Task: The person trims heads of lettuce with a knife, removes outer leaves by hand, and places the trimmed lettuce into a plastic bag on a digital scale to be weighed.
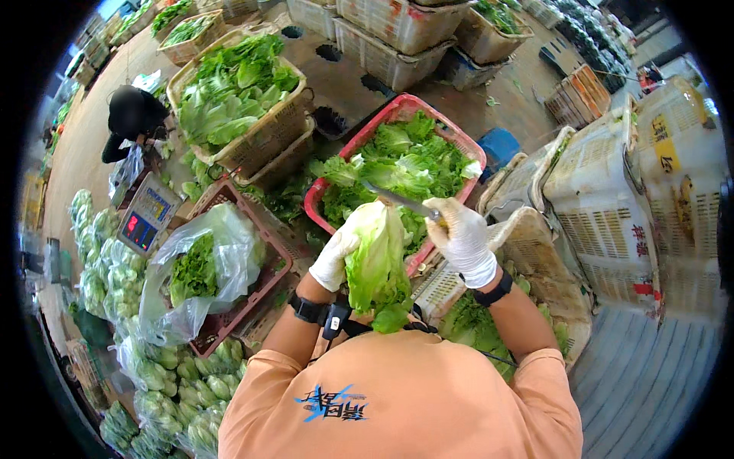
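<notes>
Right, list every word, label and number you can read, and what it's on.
Wording and numbers are left uncopied; these are the spots:
Shirt: blue and black print.
Scale: red lit display; panel print too small to read.
White crates: dark characters.
Yellow strip: dark characters.
Beige crate: marks too blurred to read.

Left hand curled; right hand clenched

On my feed, brown floor stretches ahead of the fingers and to their left, with dark round patches ahead. I see pale crate stacks beyond them, more crates rightward, and ribbed grey sheeting behind-right.
</notes>
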Demonstrator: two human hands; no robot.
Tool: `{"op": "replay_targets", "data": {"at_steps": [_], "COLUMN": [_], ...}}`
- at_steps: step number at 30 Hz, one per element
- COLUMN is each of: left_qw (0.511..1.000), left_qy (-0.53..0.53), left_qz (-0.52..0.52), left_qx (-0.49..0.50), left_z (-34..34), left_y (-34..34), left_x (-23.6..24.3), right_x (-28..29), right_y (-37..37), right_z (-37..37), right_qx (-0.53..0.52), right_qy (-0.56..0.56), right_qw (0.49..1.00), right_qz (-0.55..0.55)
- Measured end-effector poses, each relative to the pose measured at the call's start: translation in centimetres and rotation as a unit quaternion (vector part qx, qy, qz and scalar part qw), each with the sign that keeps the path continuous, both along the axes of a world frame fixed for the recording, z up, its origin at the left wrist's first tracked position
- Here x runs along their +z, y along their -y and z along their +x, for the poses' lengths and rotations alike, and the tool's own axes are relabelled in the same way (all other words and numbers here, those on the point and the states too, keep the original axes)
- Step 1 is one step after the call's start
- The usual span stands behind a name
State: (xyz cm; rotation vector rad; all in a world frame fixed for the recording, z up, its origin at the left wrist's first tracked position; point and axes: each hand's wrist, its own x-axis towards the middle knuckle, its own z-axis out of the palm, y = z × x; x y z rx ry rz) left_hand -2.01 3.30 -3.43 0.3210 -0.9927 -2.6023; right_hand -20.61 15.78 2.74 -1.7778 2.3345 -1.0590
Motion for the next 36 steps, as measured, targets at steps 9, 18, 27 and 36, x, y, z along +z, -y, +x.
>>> {"op": "replay_targets", "data": {"at_steps": [9,18,27,36], "left_qw": [1.000,0.997,0.985,0.973], "left_qy": [-0.003,0.030,-0.093,-0.083], "left_qz": [-0.005,-0.027,0.144,0.209], "left_qx": [-0.019,0.062,-0.002,0.055], "left_z": [-0.7,0.9,0.6,1.5], "left_y": [0.0,0.6,1.4,1.3], "left_x": [-0.4,-0.9,-2.7,-3.9], "right_x": [-0.5,-6.8,-4.3,-4.8], "right_y": [1.5,1.8,5.5,9.4], "right_z": [0.9,-2.4,0.8,-6.8], "right_qx": [0.045,-0.056,0.117,-0.052], "right_qy": [-0.080,-0.045,0.464,0.069], "right_qw": [0.995,0.963,0.873,0.983], "right_qz": [0.037,0.260,0.092,0.163]}}
